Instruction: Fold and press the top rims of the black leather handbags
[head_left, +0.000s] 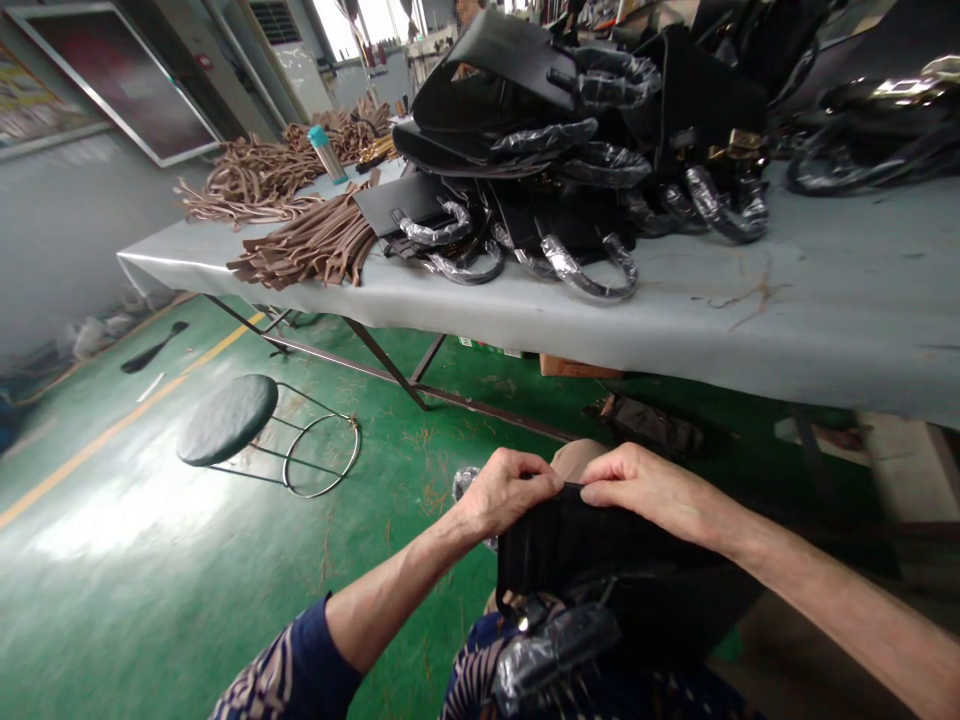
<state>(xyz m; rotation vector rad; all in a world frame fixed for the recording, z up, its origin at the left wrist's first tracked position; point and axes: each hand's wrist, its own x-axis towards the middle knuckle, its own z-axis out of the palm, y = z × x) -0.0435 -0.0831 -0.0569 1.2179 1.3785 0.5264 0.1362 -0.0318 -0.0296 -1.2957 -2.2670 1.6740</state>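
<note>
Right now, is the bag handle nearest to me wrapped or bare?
Wrapped: crinkled, shiny plastic film covers that handle of the black bag, whose edge the left hand and right hand pinch.

"What colour's your bag (570, 535)?"
"Black; my sleeve (285, 670) is navy with pale stripes."
"And the worktop (847, 270)?"
"Grey, with brown straps (251, 185) near its left edge; I see green floor (397, 590) with a yellow line (90, 452)."

Stool (229, 420) on floor (397, 590); brown strips (311, 245), perhaps leather, on table (840, 280).
</note>
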